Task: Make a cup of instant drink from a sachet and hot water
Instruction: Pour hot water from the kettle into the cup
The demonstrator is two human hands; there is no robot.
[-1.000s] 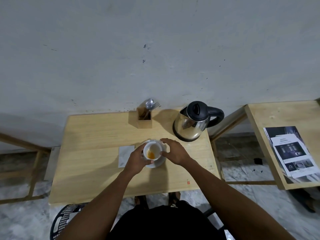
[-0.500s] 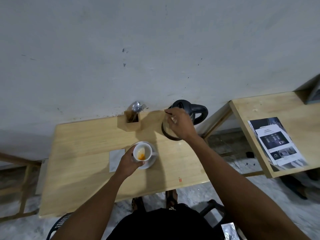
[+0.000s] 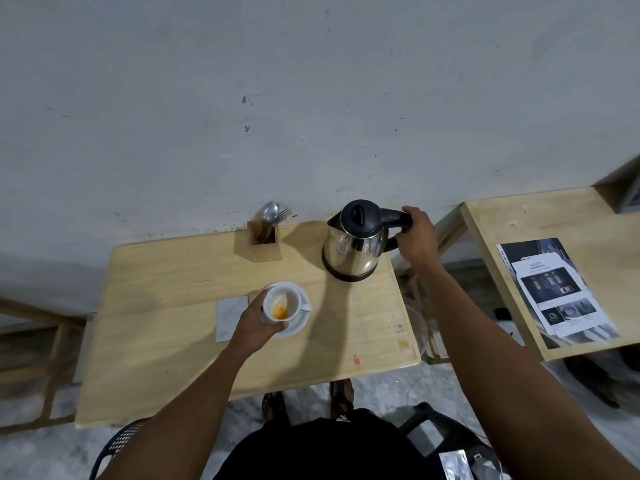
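Note:
A white cup (image 3: 282, 304) with orange powder at its bottom stands on a white saucer (image 3: 298, 323) near the middle of the wooden table (image 3: 166, 306). My left hand (image 3: 252, 323) grips the cup's left side. A steel kettle (image 3: 356, 244) with a black lid stands on its base at the table's back right. Around the kettle's black handle my right hand (image 3: 415, 237) is closed. A flat white sachet or napkin (image 3: 230, 315) lies just left of the saucer.
A wooden holder (image 3: 263, 242) with a spoon and fork stands at the back by the wall, left of the kettle. A second wooden table (image 3: 561, 265) at the right carries printed leaflets (image 3: 557, 292). Chairs stand at the near edge.
My right hand has left the cup, passed over the kettle's lid and closed on the kettle's handle. My left hand stays on the cup.

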